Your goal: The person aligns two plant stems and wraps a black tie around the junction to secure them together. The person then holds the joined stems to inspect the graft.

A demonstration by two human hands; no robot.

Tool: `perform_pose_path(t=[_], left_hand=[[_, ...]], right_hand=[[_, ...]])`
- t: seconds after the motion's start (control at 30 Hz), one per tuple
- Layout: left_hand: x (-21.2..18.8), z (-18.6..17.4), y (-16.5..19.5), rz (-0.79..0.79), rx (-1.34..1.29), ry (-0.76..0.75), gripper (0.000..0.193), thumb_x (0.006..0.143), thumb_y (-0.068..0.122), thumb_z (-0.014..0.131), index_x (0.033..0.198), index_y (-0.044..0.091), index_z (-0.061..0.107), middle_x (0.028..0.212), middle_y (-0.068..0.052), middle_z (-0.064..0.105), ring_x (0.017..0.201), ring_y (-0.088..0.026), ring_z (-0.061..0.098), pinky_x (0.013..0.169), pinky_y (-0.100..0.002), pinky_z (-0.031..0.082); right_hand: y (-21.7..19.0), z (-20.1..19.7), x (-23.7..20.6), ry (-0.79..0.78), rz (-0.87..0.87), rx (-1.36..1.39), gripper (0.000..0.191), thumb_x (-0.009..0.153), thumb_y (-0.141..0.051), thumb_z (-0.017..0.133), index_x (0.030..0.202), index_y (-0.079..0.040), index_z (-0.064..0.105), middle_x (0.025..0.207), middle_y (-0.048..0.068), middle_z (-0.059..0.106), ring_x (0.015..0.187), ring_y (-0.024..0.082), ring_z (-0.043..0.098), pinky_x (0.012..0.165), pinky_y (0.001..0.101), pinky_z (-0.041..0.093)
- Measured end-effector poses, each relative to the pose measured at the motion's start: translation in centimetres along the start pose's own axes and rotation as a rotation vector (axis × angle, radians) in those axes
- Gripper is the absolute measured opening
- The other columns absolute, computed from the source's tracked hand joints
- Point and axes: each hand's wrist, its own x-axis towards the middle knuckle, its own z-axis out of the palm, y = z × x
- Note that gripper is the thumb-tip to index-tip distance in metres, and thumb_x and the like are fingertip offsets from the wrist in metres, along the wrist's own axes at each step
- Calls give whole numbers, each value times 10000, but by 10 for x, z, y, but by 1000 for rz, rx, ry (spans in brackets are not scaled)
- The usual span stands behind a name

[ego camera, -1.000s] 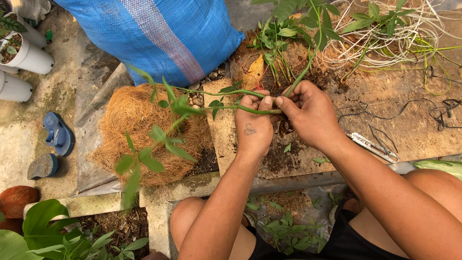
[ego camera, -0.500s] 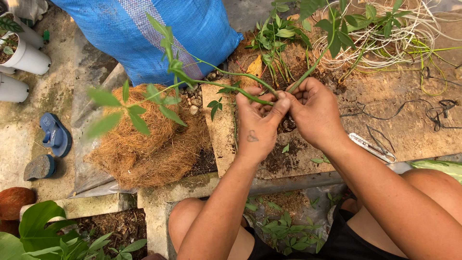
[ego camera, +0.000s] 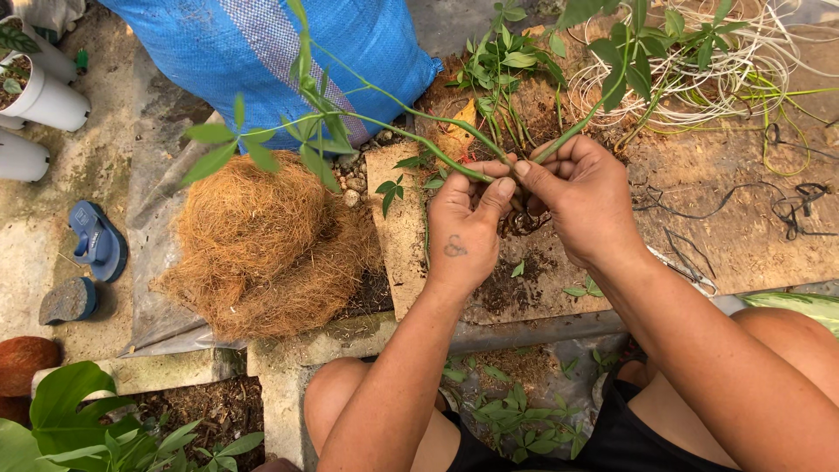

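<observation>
My left hand [ego camera: 463, 232] and my right hand [ego camera: 581, 197] meet over a wooden board [ego camera: 398, 227], fingers closed on a bundle of thin green plant stems [ego camera: 411, 140]. The stems run up and left from my left hand, carrying leaves [ego camera: 301, 144] over the blue sack. Another stem [ego camera: 581, 122] rises to the upper right from my right hand. A dark tangle of roots [ego camera: 524, 223] shows between the two hands. Both thumbs press on the stems where they join.
A mound of brown coconut fibre [ego camera: 262, 245] lies left of the board. A blue woven sack [ego camera: 262, 52] sits behind it. White pots [ego camera: 39, 96] and blue sandals [ego camera: 96, 240] are at far left. Scissors [ego camera: 686, 262] lie by my right wrist; pale roots and cuttings [ego camera: 725, 61] are top right.
The leafy stems have swung upward and away from the fibre mound toward the sack. My hands have closed together tighter on the stem bases.
</observation>
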Motion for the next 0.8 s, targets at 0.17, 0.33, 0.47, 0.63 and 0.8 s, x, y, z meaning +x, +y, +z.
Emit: perform_pose_path(t=[0.17,0.33,0.47,0.63,0.8], left_hand=[[1,2,6,-17,-46,59,332,977,16,659,1280,29,522,1169,-107,690,1019,-123,671,846,-278,577],[2,3,14,-94,-34,63,480,972,32,638,1429,14,491,1222,-120,703,1068,-148,688,865,-287,596],[3,3,16,-129,-38,65,389,1001,32,627,1380,-45,582,1223,-137,719,1062,-169,707,871,-311,614],[4,1,14,-122,-8,66,327,1005,29,618,1324,-45,623,1189,-142,734,1023,-172,713,852,-319,624],[7,1,8,-117,-89,82,270,1006,5,618,1268,-58,620,1170,-159,733,1015,-180,713,845,-324,617]], right_hand=[[-2,0,-2,-7,15,49,160,953,-45,724,1056,-19,604,845,44,709,666,86,642,563,231,521],[-4,0,-3,-8,9,87,191,952,-36,717,1105,-13,605,869,54,708,692,92,648,578,238,533],[-5,0,-4,-15,-5,95,214,954,-29,722,1124,-12,594,878,57,706,710,96,650,588,241,537],[-3,0,-4,-19,18,106,211,949,-34,722,1113,-7,590,899,67,723,721,103,669,608,251,567],[-1,1,-4,-16,-9,98,221,951,-45,730,1116,-26,585,928,70,737,719,104,669,609,251,560]])
